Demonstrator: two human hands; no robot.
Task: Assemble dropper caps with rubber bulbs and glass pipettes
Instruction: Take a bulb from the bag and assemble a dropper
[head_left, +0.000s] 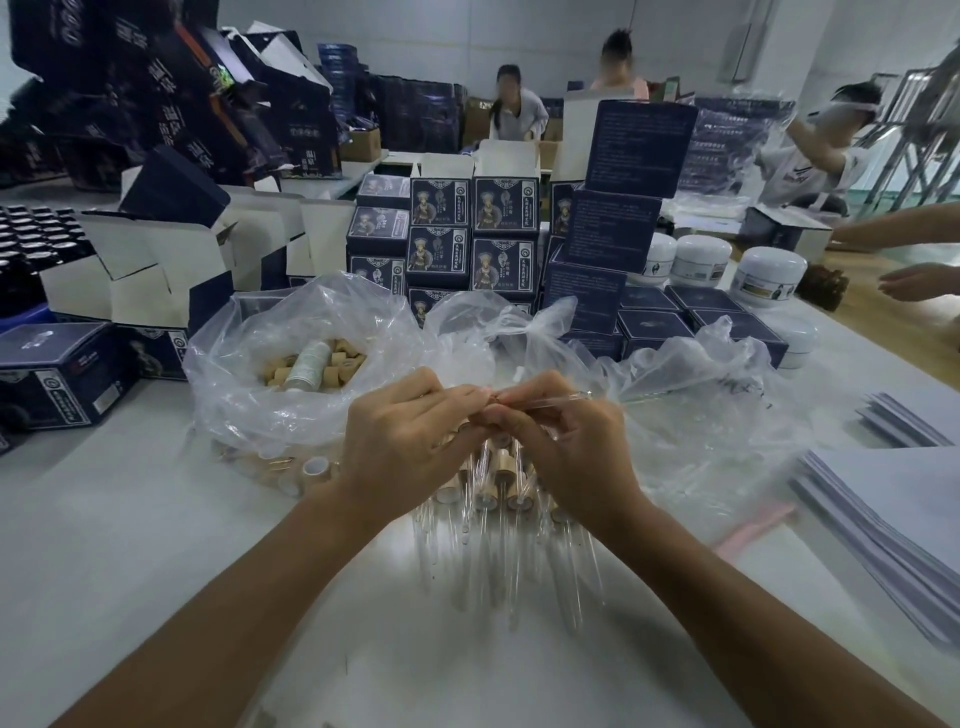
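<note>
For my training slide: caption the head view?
Left hand and right hand fit a glass pipette together above finished droppers.

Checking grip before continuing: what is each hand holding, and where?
Right hand pinches a glass pipette at its left end; left hand grips something there, hidden by fingers.

Dim, bluish light; warped, darkened edges; soft blur throughout.

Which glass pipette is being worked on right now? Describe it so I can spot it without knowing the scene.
Start at the white table and find the two hands meeting mid-frame above a row of finished droppers. The glass pipette is the clear tube pinched by the right hand, its near end meeting the left hand. Unlike the droppers lying below, it is held up, pointing right.
</note>
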